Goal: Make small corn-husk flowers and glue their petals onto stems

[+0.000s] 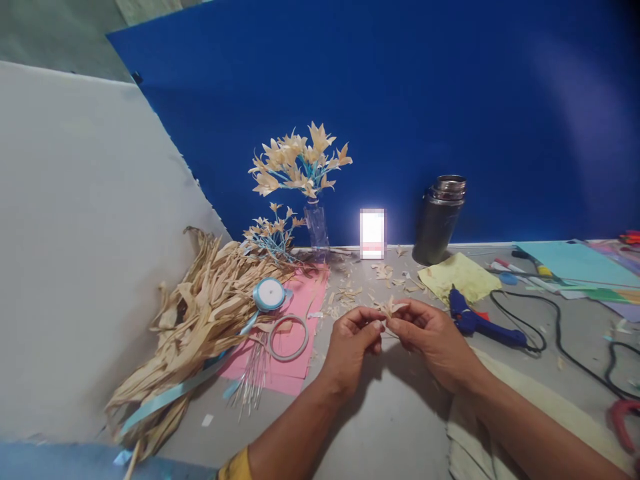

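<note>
Between my fingertips is a small, pale flower [392, 307] of dried husk, its pointed petals turned up. The fingers of my left hand [354, 343] are pinched together at its left side, close to the base. From the right, my right hand [425, 337] grips the same flower between thumb and fingers. My fingers hide its lower part. Husk scraps [347, 293] are scattered on the table just beyond my hands. A blue glue gun [483, 323] lies to the right of my right hand.
On the left are a dried-husk pile [210, 313], a ribbon spool [270, 294], a tape ring [289, 338] and wires [253, 373] on pink paper [307, 300]. Behind stand a flower-filled bottle [316, 227], a bright blurred screen [373, 233] and a dark flask [439, 220]. A cable [557, 320] trails right.
</note>
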`<state>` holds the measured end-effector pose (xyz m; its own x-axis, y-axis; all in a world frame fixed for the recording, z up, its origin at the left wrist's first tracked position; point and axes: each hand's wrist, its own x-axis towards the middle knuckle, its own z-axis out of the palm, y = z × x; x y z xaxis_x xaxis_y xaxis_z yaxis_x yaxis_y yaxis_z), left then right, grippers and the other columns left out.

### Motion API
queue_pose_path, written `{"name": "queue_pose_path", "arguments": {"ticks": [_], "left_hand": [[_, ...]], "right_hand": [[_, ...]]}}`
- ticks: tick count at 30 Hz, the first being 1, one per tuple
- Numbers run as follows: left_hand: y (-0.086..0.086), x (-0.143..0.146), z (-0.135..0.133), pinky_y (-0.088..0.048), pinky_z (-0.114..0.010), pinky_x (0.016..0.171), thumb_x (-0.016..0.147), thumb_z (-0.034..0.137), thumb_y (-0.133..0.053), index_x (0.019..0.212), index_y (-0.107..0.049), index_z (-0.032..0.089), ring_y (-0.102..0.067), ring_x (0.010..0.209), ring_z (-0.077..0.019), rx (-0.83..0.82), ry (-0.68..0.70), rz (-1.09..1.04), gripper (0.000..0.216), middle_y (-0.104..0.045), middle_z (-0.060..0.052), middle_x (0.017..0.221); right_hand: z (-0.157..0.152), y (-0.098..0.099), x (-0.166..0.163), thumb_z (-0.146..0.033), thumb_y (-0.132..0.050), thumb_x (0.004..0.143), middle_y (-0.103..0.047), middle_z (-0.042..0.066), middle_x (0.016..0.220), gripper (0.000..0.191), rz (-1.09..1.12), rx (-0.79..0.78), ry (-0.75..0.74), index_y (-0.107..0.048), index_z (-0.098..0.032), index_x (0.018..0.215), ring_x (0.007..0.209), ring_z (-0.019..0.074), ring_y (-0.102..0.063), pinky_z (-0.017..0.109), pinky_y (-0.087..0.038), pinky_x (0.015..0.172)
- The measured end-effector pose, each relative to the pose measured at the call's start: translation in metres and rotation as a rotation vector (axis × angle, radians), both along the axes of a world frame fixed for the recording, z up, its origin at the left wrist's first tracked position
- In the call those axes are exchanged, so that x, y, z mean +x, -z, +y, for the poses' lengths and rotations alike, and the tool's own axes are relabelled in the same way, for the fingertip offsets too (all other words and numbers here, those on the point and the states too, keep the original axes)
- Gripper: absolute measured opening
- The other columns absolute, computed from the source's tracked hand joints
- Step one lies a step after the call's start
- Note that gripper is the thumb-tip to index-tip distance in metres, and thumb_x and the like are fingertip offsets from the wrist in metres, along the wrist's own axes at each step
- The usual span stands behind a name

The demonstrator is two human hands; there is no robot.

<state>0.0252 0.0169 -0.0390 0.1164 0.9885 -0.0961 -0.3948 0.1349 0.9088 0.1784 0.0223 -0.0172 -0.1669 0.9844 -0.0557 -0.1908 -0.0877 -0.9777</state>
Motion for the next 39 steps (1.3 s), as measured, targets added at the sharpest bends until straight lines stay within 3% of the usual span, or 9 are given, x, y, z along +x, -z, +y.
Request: {"name": "queue_pose_path", "arguments": {"ticks": [4,10,19,24,30,35,39], "left_hand": [[0.004,0.001,-0.001,-0.036,-0.023,0.053,0.068,0.04,-0.085,0.082,-0.074,0.016,-0.048,0.05,-0.0075,-0.016,-0.015,-0.018,0.03,-0.057,0.002,0.061],[0.005,0.004,-0.003,-0.036,-0.024,0.053,0.064,0.041,-0.089,0.075,-0.074,0.016,-0.048,0.05,-0.0076,0.025,-0.045,-0.022,0.031,-0.055,0.003,0.062],[-0.001,0.002,-0.005,-0.035,-0.023,0.052,0.055,0.034,-0.095,0.073,-0.067,0.016,-0.046,0.049,-0.0057,-0.043,0.077,-0.171,0.037,-0.061,0.002,0.069],[-0.004,0.0,-0.004,-0.034,-0.022,0.052,0.067,0.034,-0.085,0.075,-0.062,0.018,-0.044,0.05,-0.0072,0.06,-0.01,0.018,0.029,-0.054,0.005,0.06],[-0.012,-0.003,-0.006,-0.037,-0.024,0.055,0.079,0.027,-0.07,0.073,-0.062,0.02,-0.044,0.056,-0.0105,0.228,-0.098,0.244,0.012,-0.053,0.002,0.069],[-0.013,-0.003,-0.008,-0.041,-0.027,0.069,0.082,0.018,-0.066,0.073,-0.065,0.019,-0.051,0.073,-0.0151,0.349,-0.112,0.368,0.009,-0.058,-0.002,0.077],[-0.009,-0.002,-0.007,-0.039,-0.026,0.064,0.08,0.024,-0.071,0.073,-0.065,0.019,-0.049,0.067,-0.0126,0.264,-0.056,0.26,0.01,-0.056,-0.001,0.077]], "right_hand": [[0.0,-0.001,0.002,-0.045,-0.093,0.06,-0.067,-0.003,0.072,0.059,0.05,-0.035,0.058,-0.06,-0.022,0.103,0.06,0.0112,-0.055,0.022,-0.039,0.055],[-0.001,-0.006,0.004,-0.039,-0.095,0.054,-0.071,-0.002,0.073,0.061,-0.045,-0.022,0.077,-0.058,-0.022,0.099,0.067,0.0146,-0.062,0.024,-0.045,0.061],[0.004,-0.003,0.009,-0.036,-0.085,0.068,-0.066,-0.002,0.069,0.031,-0.131,0.072,-0.154,-0.06,-0.02,0.078,0.066,0.0147,-0.061,0.025,-0.044,0.062],[0.008,-0.005,0.018,-0.043,-0.08,0.076,-0.063,-0.001,0.069,0.027,-0.265,0.115,-0.18,-0.067,-0.019,0.075,0.064,0.0131,-0.052,0.025,-0.039,0.059],[0.006,-0.005,0.022,-0.065,-0.068,0.083,-0.059,0.001,0.068,0.047,-0.21,0.082,-0.068,-0.069,-0.018,0.078,0.053,0.0104,-0.036,0.025,-0.026,0.048],[0.003,-0.012,0.019,-0.058,-0.073,0.079,-0.052,-0.002,0.061,0.041,-0.299,0.141,-0.094,-0.067,-0.019,0.069,0.057,0.0117,-0.039,0.025,-0.032,0.053],[0.0,-0.02,0.014,-0.056,-0.074,0.074,-0.049,-0.003,0.058,0.042,-0.338,0.122,-0.056,-0.059,-0.02,0.059,0.056,0.012,-0.039,0.026,-0.033,0.053]]}}
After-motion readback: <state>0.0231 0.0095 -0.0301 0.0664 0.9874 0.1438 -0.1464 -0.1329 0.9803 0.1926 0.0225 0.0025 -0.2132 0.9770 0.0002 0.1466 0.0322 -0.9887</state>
